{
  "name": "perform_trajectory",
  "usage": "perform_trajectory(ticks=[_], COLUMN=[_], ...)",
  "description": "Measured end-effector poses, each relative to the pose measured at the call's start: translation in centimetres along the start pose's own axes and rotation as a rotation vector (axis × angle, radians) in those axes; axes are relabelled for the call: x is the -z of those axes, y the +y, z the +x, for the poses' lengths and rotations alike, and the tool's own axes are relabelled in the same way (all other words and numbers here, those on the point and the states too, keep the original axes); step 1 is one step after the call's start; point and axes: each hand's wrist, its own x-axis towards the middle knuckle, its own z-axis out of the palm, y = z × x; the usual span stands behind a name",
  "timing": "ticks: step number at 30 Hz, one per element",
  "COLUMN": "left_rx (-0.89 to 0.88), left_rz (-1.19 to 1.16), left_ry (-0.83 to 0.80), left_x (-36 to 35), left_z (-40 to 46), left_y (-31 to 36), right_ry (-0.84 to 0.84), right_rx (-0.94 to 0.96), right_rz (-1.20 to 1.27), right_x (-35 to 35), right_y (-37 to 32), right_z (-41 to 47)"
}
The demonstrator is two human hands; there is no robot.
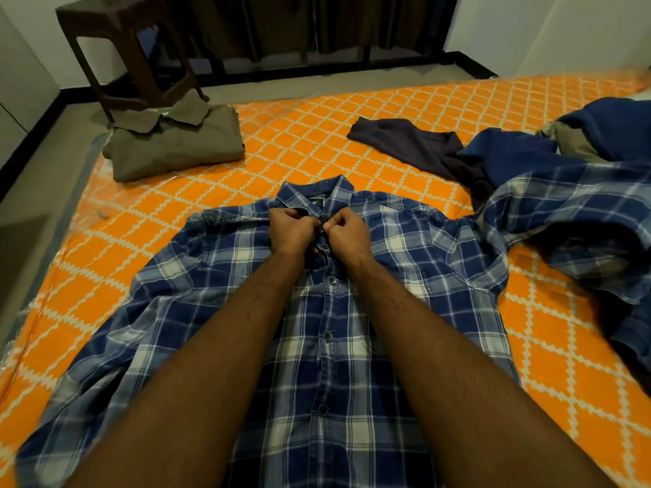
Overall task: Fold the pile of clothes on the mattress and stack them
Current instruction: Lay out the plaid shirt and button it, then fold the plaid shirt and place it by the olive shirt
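- Both hands mid-frame, left hand and right hand, fingers curled, pinching the placket of the blue plaid shirt just under the collar.
- Spread face-up, centre of the orange mattress, likely so the top button fastens before folding.
- One folded olive shirt, upper left: stack begun.
- Right edge: unfolded pile, at least three garments; one dark garment beside it.
- One brown stool, top left.

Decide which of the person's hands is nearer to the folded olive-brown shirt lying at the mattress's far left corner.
Left. The left hand pinches the blue plaid shirt near its collar, on the side towards the folded olive-brown shirt; the right hand sits just beyond it, farther away.
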Motion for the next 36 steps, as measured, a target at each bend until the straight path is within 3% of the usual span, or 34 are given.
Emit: perform_trajectory(ticks=[9,11,15,17,20,22,24,26,32,34,36], left_rx=[0.075,0.072,0.007,-0.257,-0.719,-0.744,-0.529,-0.401,-0.605,-0.587,-0.561], left_rz=[-0.164,-0.202,-0.239,0.004,0.646,1.028,1.171,1.162,0.848,0.704,0.594], left_ry=[-0.036,-0.039,-0.093,-0.083,0.17,0.296,0.253,0.184,-0.021,-0.092,-0.201], left_x=[0.3,0.6,2.0,3.2,6.6,9.3,12.0,14.6,17.2,16.8,16.2], left_z=[-0.5,-0.9,-2.3,-2.1,-0.8,0.5,1.3,1.7,-1.0,-3.3,-5.7], left_y=[0.7,1.1,1.7,1.4,1.3,1.1,1.4,1.8,3.8,5.5,7.3], right_ry=[0.158,0.211,0.271,0.245,0.178,0.077,-0.01,-0.048,-0.135,-0.106,-0.149], right_rx=[0.215,0.185,-0.049,-0.028,0.08,0.139,0.215,0.279,0.259,0.272,0.149], right_rz=[-0.197,-0.042,0.436,0.356,0.209,0.113,-0.064,-0.237,-0.517,-0.453,-0.07], right_x=[-1.0,-0.8,0.8,0.9,0.5,0.3,0.4,0.4,1.0,1.1,1.3], right_y=[0.4,0.5,1.4,1.5,1.2,1.4,1.6,1.5,-0.3,-2.3,-5.4], right_z=[-1.5,-1.4,-1.1,-1.2,-1.8,-2.0,-2.1,-2.2,-4.8,-7.2,-9.4])
